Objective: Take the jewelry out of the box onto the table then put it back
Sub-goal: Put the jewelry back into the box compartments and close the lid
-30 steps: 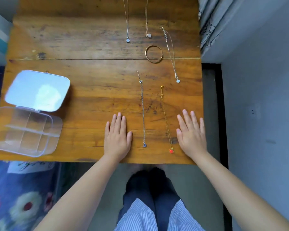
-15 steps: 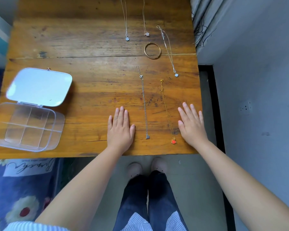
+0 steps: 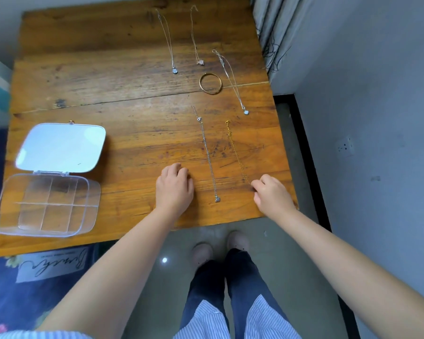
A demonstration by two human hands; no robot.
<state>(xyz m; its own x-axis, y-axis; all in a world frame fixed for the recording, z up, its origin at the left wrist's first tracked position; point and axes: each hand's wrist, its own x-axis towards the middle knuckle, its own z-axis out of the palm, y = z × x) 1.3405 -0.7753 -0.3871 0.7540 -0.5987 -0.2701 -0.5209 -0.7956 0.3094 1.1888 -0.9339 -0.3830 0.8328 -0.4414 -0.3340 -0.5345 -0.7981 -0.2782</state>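
Now, at the far left of the wooden bench (image 3: 88,69) sits the clear box (image 3: 47,204), open and with nothing visible in its compartments, its lid (image 3: 61,148) folded back flat behind it. Well to the right of the box, the left hand (image 3: 174,189) rests on the wood with its fingers (image 3: 179,168) curled under, holding nothing. Just right of that hand lies a silver chain (image 3: 207,152), stretched straight with its small pendant at the near end. Farther right of the box, beyond the silver chain, runs a gold chain (image 3: 235,150), and the right hand (image 3: 272,194) has its fingers (image 3: 256,183) pinched together at that chain's near end, covering the tip. Toward the far side of the bench, also right of the box, lie three thin necklaces: one with a pale round pendant (image 3: 174,70), one with a pinkish pendant (image 3: 200,62), and one slanting toward the right edge (image 3: 233,81). A gold bangle (image 3: 210,83) lies between the last two, just touching the seam in the wood.
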